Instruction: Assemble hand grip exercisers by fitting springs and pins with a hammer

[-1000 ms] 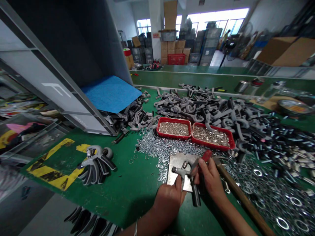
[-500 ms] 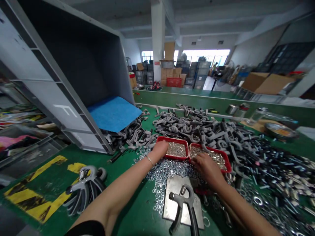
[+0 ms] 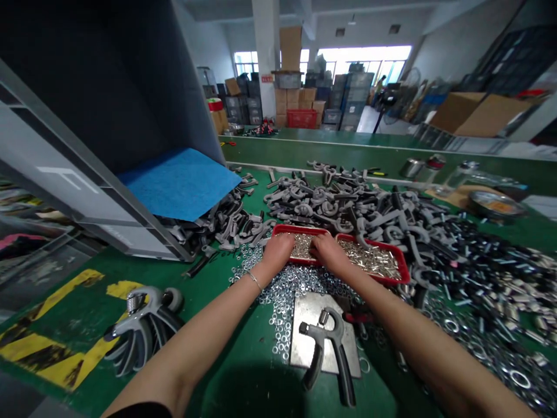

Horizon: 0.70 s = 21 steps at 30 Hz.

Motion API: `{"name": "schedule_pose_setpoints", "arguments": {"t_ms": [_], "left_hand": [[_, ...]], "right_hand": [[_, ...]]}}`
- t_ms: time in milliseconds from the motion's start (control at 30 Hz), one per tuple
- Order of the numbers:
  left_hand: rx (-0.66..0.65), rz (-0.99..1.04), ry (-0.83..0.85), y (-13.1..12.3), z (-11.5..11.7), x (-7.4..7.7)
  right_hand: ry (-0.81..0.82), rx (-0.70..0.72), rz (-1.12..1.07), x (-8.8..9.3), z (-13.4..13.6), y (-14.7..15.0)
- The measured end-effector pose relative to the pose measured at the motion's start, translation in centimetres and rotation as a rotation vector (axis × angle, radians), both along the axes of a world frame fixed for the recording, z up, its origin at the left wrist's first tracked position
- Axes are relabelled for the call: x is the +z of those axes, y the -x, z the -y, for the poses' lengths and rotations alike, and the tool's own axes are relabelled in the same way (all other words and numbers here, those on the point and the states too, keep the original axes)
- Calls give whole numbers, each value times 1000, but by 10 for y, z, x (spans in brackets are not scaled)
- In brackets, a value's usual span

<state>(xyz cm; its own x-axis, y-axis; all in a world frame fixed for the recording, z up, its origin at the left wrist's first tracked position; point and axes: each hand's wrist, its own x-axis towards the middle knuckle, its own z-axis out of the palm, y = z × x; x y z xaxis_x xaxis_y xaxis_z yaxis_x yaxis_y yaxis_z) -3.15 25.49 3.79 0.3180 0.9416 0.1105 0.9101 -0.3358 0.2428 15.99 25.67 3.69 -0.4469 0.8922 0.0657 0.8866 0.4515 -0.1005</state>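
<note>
Apart at L tray edges: L hand; R hand; gap btwn

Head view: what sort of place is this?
Probably an assembly workshop: grey handle parts heaped on a green bench, red trays of small metal pieces, stacked crates behind.

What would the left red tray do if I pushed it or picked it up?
The left red tray would probably feel heavy for its size, since it holds many tiny metal pieces. It likely wouldn't tip easily, because it looks low and wide. The pieces lie loose, so they might slide if you tilted it.
</note>
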Motion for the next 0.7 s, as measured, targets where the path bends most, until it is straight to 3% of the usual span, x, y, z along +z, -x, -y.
{"name": "schedule_pose_setpoints", "arguments": {"t_ms": [167, 300, 433, 567, 700], "left_hand": [[-5, 151, -29, 4, -4, -2], [-16, 314, -50, 10, 9, 9], [-56, 442, 3, 11, 67, 16], [-146, 611, 278, 0, 138, 8], [-258, 447, 209, -19, 171, -3]], "right_hand": [[1, -1, -2, 1, 0, 4], [-3, -12, -7, 1, 0, 4], [10, 8, -33, 0, 0, 2], [32, 6, -51, -1, -2, 3], [23, -26, -69, -1, 0, 6]]}}
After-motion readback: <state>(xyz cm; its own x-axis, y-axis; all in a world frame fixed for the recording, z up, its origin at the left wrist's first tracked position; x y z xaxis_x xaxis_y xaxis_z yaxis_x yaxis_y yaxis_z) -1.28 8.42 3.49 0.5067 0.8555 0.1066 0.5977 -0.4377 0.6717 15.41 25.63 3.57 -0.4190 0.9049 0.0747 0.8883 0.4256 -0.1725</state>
